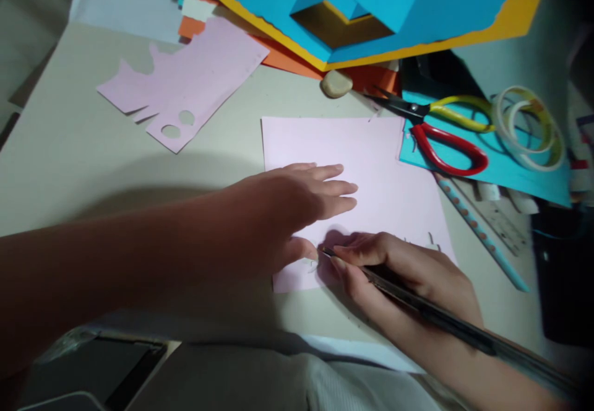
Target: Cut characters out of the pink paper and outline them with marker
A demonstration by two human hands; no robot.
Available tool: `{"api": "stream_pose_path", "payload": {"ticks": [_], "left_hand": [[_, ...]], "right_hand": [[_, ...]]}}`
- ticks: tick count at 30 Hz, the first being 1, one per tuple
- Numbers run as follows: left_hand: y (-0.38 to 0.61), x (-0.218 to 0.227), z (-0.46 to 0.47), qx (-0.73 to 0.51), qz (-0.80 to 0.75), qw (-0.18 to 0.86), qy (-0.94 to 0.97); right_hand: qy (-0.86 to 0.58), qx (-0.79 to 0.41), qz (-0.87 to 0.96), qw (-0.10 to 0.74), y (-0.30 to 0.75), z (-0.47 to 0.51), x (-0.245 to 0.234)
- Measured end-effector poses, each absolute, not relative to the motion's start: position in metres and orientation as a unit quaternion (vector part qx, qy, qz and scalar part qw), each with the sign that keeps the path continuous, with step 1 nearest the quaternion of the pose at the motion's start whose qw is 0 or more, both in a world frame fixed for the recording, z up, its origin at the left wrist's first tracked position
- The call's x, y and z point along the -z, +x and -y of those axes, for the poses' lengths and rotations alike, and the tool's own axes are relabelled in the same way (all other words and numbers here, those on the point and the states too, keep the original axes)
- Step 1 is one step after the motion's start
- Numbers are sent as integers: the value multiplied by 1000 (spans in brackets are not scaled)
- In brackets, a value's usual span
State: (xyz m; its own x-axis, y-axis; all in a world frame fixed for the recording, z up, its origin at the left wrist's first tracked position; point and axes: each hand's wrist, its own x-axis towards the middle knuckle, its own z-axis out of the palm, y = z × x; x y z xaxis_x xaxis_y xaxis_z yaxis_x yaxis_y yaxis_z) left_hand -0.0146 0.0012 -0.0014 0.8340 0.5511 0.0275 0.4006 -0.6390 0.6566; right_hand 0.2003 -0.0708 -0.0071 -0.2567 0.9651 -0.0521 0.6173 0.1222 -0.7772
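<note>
The left hand (297, 200) lies palm down in the head view, fingers spread over the pink sheet (325, 142) at the centre of the frame. The right hand (408, 268), right of lower centre, pinches a slim dark pen (427, 309) near its tip, which points to the sheet's lower left part beside the left thumb. I judge the step in hand to be marking small shapes there; the next move calls for a steady sheet and a light, controlled tip.

Counted: two hands, one dark pen, one pink sheet beneath the hands, and one cut pink piece (195, 83) at upper left, with two round holes. There is one pair of scissors (420, 112) at upper right, one pale stone-like lump (336, 84) near top centre, one blue pop-up card (464, 2) along the top edge and one dotted blue pencil (482, 234) at right. The tape (552, 151) shows nested rings; whether one roll or two, I cannot tell.
</note>
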Motion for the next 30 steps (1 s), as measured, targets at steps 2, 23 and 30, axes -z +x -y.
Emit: {"api": "stream_pose_path", "payload": {"ticks": [2, 23, 30], "left_hand": [[-14, 2, -1, -111, -268, 328, 899], [-2, 34, -28, -65, -214, 353, 909], [-1, 28, -28, -66, -204, 359, 908]], "right_hand": [[-588, -378, 677, 230, 200, 70, 5], [-603, -430, 615, 269, 202, 63, 7], [-598, -453, 597, 284, 206, 61, 4]]}}
